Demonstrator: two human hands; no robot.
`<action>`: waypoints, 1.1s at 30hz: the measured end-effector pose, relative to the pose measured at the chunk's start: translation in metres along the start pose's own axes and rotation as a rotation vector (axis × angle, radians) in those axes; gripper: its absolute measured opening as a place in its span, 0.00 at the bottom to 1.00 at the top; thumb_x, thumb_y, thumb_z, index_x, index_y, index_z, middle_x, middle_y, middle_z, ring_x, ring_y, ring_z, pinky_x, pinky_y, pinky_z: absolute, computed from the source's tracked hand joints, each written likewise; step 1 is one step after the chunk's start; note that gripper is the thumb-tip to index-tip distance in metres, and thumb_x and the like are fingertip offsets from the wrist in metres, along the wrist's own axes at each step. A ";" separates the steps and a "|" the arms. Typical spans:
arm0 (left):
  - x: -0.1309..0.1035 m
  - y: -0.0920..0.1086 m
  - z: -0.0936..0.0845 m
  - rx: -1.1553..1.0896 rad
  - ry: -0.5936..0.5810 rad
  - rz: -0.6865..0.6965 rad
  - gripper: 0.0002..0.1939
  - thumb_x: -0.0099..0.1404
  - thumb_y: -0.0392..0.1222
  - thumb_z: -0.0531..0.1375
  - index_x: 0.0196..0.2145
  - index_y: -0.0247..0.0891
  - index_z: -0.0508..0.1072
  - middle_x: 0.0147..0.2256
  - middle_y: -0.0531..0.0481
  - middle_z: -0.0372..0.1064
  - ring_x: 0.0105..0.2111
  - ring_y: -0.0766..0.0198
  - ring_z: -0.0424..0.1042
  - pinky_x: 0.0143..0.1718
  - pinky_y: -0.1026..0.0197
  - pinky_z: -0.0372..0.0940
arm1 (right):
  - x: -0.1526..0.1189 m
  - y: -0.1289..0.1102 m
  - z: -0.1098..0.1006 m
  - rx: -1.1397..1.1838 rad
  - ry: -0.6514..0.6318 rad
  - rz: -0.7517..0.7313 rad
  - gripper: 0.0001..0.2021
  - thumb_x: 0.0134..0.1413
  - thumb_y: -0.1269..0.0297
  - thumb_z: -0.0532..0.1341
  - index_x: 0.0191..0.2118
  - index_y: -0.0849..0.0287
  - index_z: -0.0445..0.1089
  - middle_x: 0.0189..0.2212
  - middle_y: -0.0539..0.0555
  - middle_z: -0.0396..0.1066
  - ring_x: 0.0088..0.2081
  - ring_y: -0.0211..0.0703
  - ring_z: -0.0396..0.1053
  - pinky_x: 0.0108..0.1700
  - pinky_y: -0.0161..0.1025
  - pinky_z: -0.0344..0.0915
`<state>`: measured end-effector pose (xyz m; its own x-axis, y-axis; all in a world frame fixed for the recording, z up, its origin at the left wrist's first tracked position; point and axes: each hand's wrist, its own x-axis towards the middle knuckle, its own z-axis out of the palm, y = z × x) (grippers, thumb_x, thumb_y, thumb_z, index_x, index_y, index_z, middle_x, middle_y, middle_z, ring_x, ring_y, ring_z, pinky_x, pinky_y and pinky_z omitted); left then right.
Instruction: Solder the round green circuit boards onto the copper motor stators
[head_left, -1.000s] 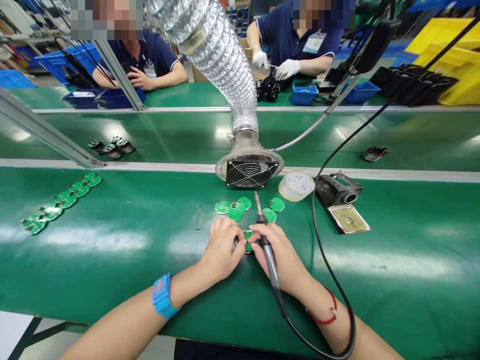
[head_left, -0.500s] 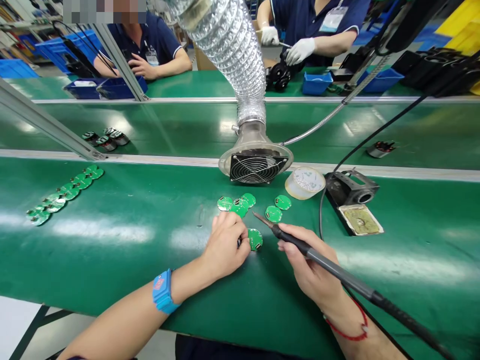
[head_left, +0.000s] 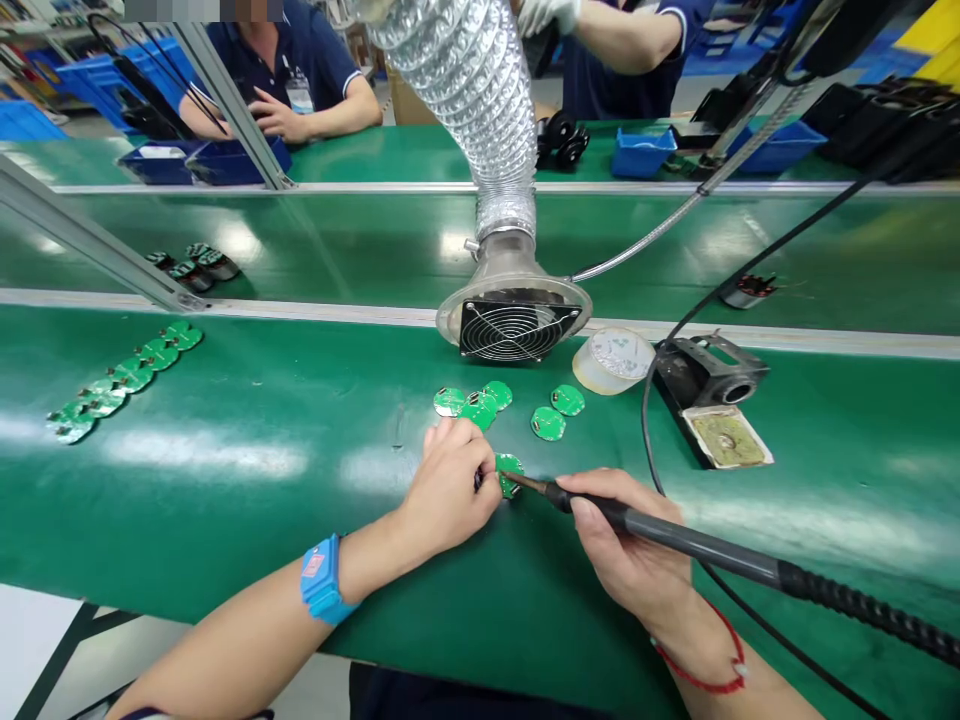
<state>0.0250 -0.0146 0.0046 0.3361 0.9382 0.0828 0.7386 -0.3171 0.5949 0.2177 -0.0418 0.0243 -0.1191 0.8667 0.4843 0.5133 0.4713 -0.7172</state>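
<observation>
A round green circuit board (head_left: pixel 511 476) lies on the green bench beside the curled fingertips of my left hand (head_left: pixel 450 487). Those fingers are closed around a small dark part, mostly hidden under them. My right hand (head_left: pixel 637 540) grips a soldering iron (head_left: pixel 694 543) like a pen, its tip on or just over the board. Behind my left hand several green boards (head_left: pixel 480 408) overlap, and two more boards (head_left: pixel 548 423) lie to their right.
A fume extractor fan (head_left: pixel 517 330) hangs at the middle. To its right are a tape roll (head_left: pixel 613 360), an iron stand (head_left: pixel 716 370) and a sponge (head_left: pixel 725 437). Boards (head_left: pixel 131 374) form a row at left. Two people sit across the bench.
The soldering iron has moved down and left, from above the bench to the board by my left hand. My left hand has barely moved. Across the bench, a gloved hand has risen.
</observation>
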 end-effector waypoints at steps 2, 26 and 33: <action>0.000 -0.001 0.000 0.005 0.008 0.005 0.06 0.58 0.30 0.56 0.25 0.39 0.64 0.33 0.50 0.64 0.38 0.58 0.61 0.39 0.54 0.56 | -0.001 0.001 0.000 -0.011 0.004 -0.020 0.05 0.60 0.66 0.59 0.35 0.53 0.73 0.24 0.48 0.77 0.23 0.41 0.75 0.27 0.37 0.71; 0.002 -0.001 0.001 -0.014 0.005 -0.002 0.07 0.58 0.31 0.55 0.25 0.39 0.63 0.32 0.50 0.63 0.38 0.57 0.61 0.39 0.54 0.57 | -0.005 0.012 0.003 -0.045 0.022 -0.031 0.15 0.62 0.69 0.59 0.54 0.52 0.70 0.35 0.54 0.80 0.30 0.44 0.76 0.33 0.42 0.73; 0.001 -0.002 0.001 -0.009 -0.005 0.002 0.06 0.58 0.32 0.56 0.26 0.40 0.63 0.32 0.49 0.64 0.38 0.56 0.62 0.40 0.53 0.59 | -0.005 0.014 0.025 -0.095 -0.236 0.025 0.18 0.63 0.68 0.56 0.57 0.52 0.66 0.46 0.57 0.78 0.46 0.50 0.76 0.47 0.48 0.75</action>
<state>0.0250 -0.0128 0.0028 0.3401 0.9370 0.0798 0.7328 -0.3172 0.6020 0.2042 -0.0354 -0.0012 -0.2948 0.8974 0.3282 0.5953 0.4412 -0.6716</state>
